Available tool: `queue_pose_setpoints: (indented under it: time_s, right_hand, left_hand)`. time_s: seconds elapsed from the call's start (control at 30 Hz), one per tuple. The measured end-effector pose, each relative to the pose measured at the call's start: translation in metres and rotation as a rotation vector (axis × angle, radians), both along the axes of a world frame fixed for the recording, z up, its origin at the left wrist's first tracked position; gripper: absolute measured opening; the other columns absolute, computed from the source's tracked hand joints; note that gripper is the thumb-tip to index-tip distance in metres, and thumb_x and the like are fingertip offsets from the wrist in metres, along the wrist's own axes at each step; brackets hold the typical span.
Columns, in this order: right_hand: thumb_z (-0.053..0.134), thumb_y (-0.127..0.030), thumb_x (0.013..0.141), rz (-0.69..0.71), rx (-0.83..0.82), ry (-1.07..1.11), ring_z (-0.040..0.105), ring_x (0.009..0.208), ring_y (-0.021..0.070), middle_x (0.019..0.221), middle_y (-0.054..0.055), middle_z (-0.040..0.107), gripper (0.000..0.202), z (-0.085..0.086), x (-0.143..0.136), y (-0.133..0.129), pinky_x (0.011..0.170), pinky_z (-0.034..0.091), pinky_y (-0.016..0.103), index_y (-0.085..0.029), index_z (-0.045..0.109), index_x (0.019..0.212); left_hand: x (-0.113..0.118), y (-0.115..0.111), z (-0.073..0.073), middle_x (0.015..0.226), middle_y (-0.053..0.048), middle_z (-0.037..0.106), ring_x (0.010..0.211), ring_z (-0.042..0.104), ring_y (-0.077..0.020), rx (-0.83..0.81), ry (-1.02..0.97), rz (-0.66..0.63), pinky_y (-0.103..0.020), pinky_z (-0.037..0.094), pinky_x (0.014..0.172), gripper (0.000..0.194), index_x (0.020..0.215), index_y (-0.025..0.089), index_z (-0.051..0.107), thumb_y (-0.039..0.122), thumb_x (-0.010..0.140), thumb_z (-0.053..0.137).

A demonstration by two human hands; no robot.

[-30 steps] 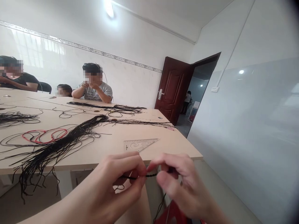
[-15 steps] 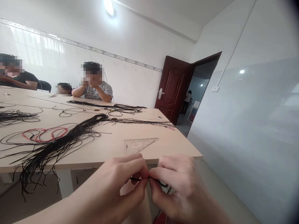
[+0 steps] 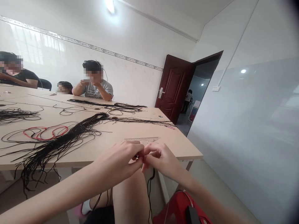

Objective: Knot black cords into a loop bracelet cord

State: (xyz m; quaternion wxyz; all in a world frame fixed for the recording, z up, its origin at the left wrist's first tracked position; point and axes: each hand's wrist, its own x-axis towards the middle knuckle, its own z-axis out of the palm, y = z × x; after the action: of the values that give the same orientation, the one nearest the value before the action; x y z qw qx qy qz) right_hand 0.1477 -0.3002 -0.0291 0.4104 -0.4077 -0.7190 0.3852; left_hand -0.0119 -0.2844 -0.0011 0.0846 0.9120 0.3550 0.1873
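Note:
My left hand (image 3: 130, 152) and my right hand (image 3: 158, 157) meet at the table's front edge, fingertips pinched together. A black cord (image 3: 150, 183) runs between them; its loose ends hang below my right hand beside my knee. The short stretch at the fingertips is mostly hidden by my fingers. Just beyond my hands lies a clear set square (image 3: 142, 138), partly covered by them. To the left, a thick bundle of black cords (image 3: 77, 130) lies across the table, its ends drooping over the front edge.
A red cord loop (image 3: 37, 137) lies left of the bundle. More black cords (image 3: 140, 120) stretch along the table (image 3: 182, 149). Across it sits a person in a grey shirt (image 3: 98, 90); others are at the left. A red bag-like object (image 3: 175, 208) is by my right leg.
Both hands have moved up and away from me, now overlapping the set square. The hanging cord, my legs and the red object have come more into view.

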Motion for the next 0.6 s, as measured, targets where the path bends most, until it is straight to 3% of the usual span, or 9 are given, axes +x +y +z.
queue_pose_setpoints:
  time_s: [0.13,0.23,0.33,0.47,0.6]
  right_hand:
    - [0.047,-0.014,0.078,0.035,-0.104,0.021,0.045,0.042,0.0057,0.045,-0.005,0.047,0.015,-0.008,0.003,0.011,0.045,0.035,0.016,-0.014,0.055,0.065]
    - [0.048,-0.013,0.076,0.031,-0.089,0.044,0.039,0.042,0.0027,0.063,-0.003,0.051,0.014,-0.006,0.004,0.008,0.041,0.031,0.016,-0.014,0.056,0.065]
    - [0.048,-0.01,0.074,0.049,-0.052,0.059,0.039,0.045,0.0007,0.084,0.0,0.052,0.013,0.0,0.004,0.0,0.041,0.031,0.016,-0.013,0.057,0.064]
    - [0.051,-0.008,0.071,0.065,0.025,0.033,0.039,0.049,0.0019,0.084,0.0,0.051,0.012,0.011,0.002,-0.013,0.043,0.03,0.017,-0.013,0.059,0.063]
    - [0.053,-0.005,0.069,0.056,0.11,-0.032,0.045,0.063,0.0075,0.082,0.001,0.052,0.012,0.021,-0.004,-0.027,0.05,0.033,0.018,-0.014,0.058,0.062]
  left_hand:
    - [-0.002,0.006,-0.006,0.066,0.0,0.057,0.059,0.05,-0.0123,0.005,-0.014,0.038,-0.022,0.033,0.054,0.024,0.062,0.017,0.052,0.021,0.081,0.039]
    - [-0.008,0.004,-0.008,0.067,0.0,0.057,0.061,0.05,-0.0118,-0.043,-0.094,-0.011,-0.021,0.035,0.055,0.024,0.066,0.017,0.055,0.025,0.084,0.04]
    - [-0.02,0.0,-0.009,0.07,0.001,0.059,0.067,0.053,-0.0122,-0.195,-0.146,-0.052,-0.019,0.04,0.059,0.026,0.077,0.019,0.06,0.035,0.086,0.041]
    - [-0.035,-0.007,-0.012,0.085,0.002,0.065,0.081,0.059,-0.0135,-0.355,-0.285,-0.016,-0.018,0.047,0.07,0.025,0.092,0.024,0.062,0.043,0.083,0.048]
    - [-0.04,-0.018,-0.012,0.08,0.002,0.065,0.069,0.061,-0.0135,-0.356,-0.42,-0.004,-0.016,0.046,0.051,0.027,0.09,0.025,0.064,0.047,0.08,0.052]
